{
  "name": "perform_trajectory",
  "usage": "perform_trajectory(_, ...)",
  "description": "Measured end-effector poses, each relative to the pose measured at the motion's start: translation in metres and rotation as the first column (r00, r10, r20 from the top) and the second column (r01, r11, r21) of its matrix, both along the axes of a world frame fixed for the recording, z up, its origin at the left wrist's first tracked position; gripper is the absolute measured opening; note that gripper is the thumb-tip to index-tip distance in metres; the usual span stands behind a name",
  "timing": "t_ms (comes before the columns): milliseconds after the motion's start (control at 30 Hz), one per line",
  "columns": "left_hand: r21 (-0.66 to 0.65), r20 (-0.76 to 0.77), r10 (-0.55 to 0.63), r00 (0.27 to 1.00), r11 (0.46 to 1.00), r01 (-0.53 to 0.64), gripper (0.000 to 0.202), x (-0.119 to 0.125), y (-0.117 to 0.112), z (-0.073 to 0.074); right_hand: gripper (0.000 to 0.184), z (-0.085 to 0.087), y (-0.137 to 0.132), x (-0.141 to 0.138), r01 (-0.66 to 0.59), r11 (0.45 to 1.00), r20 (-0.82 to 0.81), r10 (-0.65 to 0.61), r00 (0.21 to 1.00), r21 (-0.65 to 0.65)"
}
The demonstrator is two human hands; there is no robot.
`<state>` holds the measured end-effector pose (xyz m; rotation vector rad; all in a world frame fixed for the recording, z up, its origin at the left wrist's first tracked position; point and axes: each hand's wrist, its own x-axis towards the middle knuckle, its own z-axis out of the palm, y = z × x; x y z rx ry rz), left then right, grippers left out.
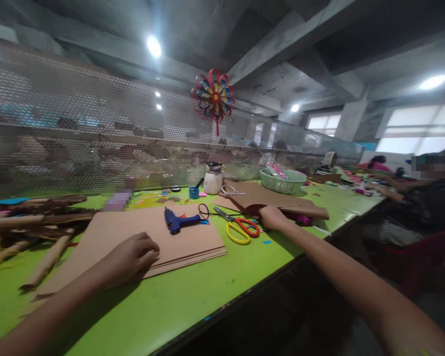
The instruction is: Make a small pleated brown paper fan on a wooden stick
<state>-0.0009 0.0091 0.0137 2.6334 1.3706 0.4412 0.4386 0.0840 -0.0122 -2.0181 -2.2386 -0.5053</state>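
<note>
Brown sheet [282, 198] right of centre in the frame, lying on the green table [193, 291], its near edge partly raised. Right hand [273, 218] at that edge, fingers bent and partly hidden; cannot tell whether they grip it. Card stack [122, 227] left of centre. Left hand [139, 252] at the stack's near edge, lower left of centre, fingers loosely curled, half open, no object seen in them. Glue gun [178, 221] on top of the stack, nozzle toward upper left. Scissors [232, 217] between stack and right hand, one handle yellow, one red, blades toward upper left. Farther back, mid-frame: white jug [212, 181]; green basket [284, 186] to its right, beyond the sheet. Paper rolls [52, 259] heaped at left edge. Flower ornament [215, 96] upper centre, before a mesh panel [96, 153]. Co-worker [430, 207] seated at right edge
</note>
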Motion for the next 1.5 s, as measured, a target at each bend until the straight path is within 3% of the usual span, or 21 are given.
perform_trajectory(300,0.012,0.004,0.007,1.000,1.000,-0.007,0.036,0.001,-0.007,-0.001,0.021,-0.011,0.004,0.000,-0.021,0.996,0.076,0.015,0.997,0.084)
perform_trajectory(533,-0.002,0.011,0.024,1.000,1.000,-0.024,0.038,0.000,-0.002,-0.001,0.020,0.008,0.010,0.029,0.038,0.986,0.109,-0.056,0.992,0.161)
perform_trajectory(733,-0.031,0.009,0.000,1.000,1.000,0.000,0.042,0.001,-0.002,0.004,0.021,0.011,-0.001,0.049,-0.026,0.978,0.135,-0.002,0.991,0.208)
perform_trajectory(967,-0.008,0.009,0.009,1.000,1.000,-0.009,0.043,0.000,-0.001,0.002,0.022,-0.003,-0.013,0.036,-0.170,0.966,0.180,0.135,0.974,0.196)
perform_trajectory(1167,0.004,0.002,0.004,1.000,1.000,-0.004,0.041,0.001,-0.001,0.001,0.030,-0.007,-0.005,0.026,-0.165,0.967,0.180,0.130,0.975,0.194)
perform_trajectory(1367,0.005,0.006,-0.003,1.000,1.000,0.003,0.039,-0.001,0.001,0.000,0.020,-0.007,-0.002,0.019,-0.158,0.975,0.211,0.123,0.970,0.158)
perform_trajectory(1500,-0.002,0.006,0.000,1.000,1.000,0.000,0.040,0.000,-0.001,0.002,0.025,-0.008,0.006,0.009,-0.130,0.973,0.206,0.090,0.974,0.190)
